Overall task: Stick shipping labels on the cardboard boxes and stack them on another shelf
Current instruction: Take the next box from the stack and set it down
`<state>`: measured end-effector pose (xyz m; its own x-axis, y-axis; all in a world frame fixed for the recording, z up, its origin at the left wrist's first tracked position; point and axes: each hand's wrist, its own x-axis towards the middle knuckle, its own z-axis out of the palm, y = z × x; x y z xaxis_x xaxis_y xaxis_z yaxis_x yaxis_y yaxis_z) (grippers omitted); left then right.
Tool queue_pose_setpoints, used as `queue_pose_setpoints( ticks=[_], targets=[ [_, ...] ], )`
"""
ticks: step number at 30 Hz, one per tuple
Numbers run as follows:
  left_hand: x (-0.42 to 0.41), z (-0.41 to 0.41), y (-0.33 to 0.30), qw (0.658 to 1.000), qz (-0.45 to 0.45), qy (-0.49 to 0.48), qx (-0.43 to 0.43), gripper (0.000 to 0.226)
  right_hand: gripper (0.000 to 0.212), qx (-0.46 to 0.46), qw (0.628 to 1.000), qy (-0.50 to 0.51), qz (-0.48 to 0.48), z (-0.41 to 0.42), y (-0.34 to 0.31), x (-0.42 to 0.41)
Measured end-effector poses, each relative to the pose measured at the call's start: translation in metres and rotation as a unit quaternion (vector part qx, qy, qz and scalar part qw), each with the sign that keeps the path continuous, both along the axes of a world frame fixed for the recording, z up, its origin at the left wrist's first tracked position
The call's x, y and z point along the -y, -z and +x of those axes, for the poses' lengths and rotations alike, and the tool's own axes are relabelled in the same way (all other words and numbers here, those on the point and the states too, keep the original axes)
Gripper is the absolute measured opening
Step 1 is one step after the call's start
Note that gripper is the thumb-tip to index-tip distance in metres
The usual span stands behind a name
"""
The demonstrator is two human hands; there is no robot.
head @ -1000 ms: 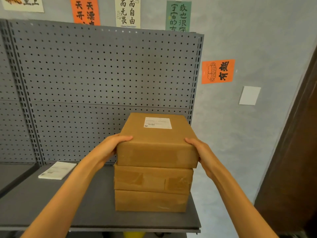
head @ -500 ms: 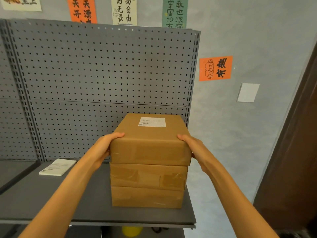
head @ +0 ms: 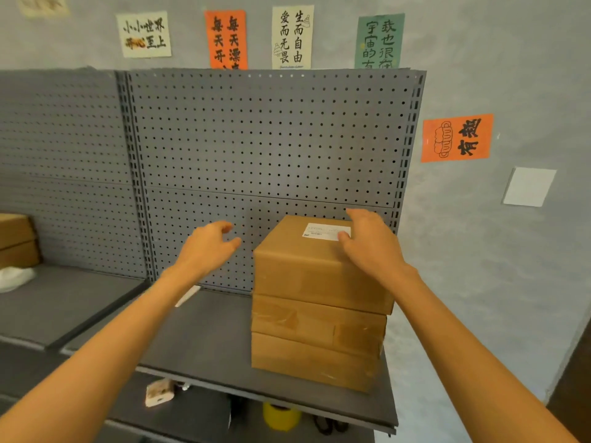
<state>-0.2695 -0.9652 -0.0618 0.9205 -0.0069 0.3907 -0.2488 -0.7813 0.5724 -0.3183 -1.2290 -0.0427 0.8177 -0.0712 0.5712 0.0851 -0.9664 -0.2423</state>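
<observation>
top box (head: pixel 319 266) lay on two-box stack, label (head: pixel 326 232) up | left hand (head: pixel 204 251) left of it, fingers loose, empty | right hand (head: pixel 367 244) over its right top, fingers relaxed, gripped nothing

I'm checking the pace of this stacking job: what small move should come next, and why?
Probably turn left to fetch another box. The top box already sits on the stack with its label on, and both the left hand and right hand are open, holding nothing. More cardboard boxes wait on the left shelf.
</observation>
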Motion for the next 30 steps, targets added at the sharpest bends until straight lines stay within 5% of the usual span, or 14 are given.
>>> queue_pose_setpoints(
  ticks=[6,13,18,30],
  targets=[
    [-0.079,-0.031,-0.008,0.969,0.202,-0.106,0.092,0.047,0.037,0.03,0.984,-0.072,-0.161,0.015,-0.001,-0.073],
    [-0.222,-0.072,0.019,0.905,0.38,-0.176,0.068,0.03,0.039,0.013,0.958,-0.15,-0.243,0.02,0.028,-0.189],
    [-0.311,-0.109,0.043,0.886,0.405,-0.225,-0.008,0.036,0.04,-0.022,0.952,-0.185,-0.241,0.014,0.048,-0.274],
    [-0.507,-0.192,0.049,0.875,0.378,-0.302,-0.002,0.038,0.05,0.021,0.933,-0.285,-0.22,-0.016,0.05,-0.497]
  ],
)
